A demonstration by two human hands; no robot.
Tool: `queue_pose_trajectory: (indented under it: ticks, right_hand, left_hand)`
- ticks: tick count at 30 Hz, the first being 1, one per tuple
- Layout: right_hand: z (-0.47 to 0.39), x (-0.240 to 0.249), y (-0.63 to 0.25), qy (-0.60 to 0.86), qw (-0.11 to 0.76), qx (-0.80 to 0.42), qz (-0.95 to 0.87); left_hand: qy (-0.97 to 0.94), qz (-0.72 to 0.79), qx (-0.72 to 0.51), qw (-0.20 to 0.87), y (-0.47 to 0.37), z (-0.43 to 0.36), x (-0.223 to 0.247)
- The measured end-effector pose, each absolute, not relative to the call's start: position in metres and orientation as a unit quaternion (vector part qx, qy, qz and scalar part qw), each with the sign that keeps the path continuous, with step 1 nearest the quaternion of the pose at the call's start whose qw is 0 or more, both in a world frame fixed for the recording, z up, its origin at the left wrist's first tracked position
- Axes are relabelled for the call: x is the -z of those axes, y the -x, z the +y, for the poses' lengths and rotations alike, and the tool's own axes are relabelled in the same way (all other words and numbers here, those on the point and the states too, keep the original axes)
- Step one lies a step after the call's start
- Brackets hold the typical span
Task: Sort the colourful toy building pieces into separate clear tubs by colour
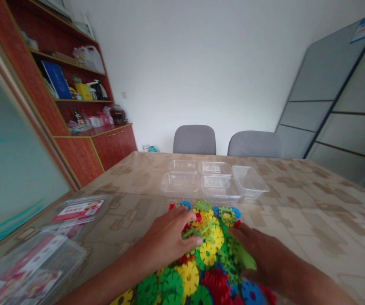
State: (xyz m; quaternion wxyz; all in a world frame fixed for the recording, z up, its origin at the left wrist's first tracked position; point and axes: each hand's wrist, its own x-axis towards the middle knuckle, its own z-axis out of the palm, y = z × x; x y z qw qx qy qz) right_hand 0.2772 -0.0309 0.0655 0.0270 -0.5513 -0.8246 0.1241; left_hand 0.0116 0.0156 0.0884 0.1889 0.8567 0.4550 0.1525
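A heap of plastic gear pieces (208, 254) in yellow, green, red and blue lies on the table at the bottom centre. My left hand (171, 233) is over the heap's left side, its thumb and fingers apart around some light green and red pieces, with nothing visibly gripped. On the right side of the heap rests my right hand (258, 250), slightly blurred. Its fingers and thumb are apart beside a light green piece (246, 258); whether it grips that piece is unclear. Clear plastic containers (221, 188) stand beyond the heap.
The table (296, 190) has a patterned cover. At the left lie clear lids with red and white labels (79, 211). Two grey chairs (194, 140) stand behind the far edge. A wooden shelf unit (102, 144) is at the back left, and grey cabinets (312, 89) are at the right.
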Motion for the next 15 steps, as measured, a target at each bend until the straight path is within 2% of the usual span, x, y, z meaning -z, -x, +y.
queue_pose_trajectory:
  ticks: [3,6,12,15]
  right_hand:
    - [-0.031,-0.070,-0.271,0.551,0.015,-0.128,-0.825]
    - [-0.030,-0.072,-0.268,0.527,0.042,-0.128,-0.839]
    - [-0.024,-0.063,-0.279,0.459,0.107,-0.119,-0.874]
    - [-0.021,-0.060,-0.286,0.471,0.112,-0.119,-0.867]
  left_hand:
    - [-0.863,0.463,-0.078,0.188,-0.011,0.009,-0.095]
    - [-0.854,0.479,-0.047,0.198,-0.012,0.008,-0.092]
    - [-0.853,0.438,-0.116,0.257,-0.008,0.017,-0.082]
    - [-0.850,0.416,-0.137,0.293,-0.007,0.019,-0.084]
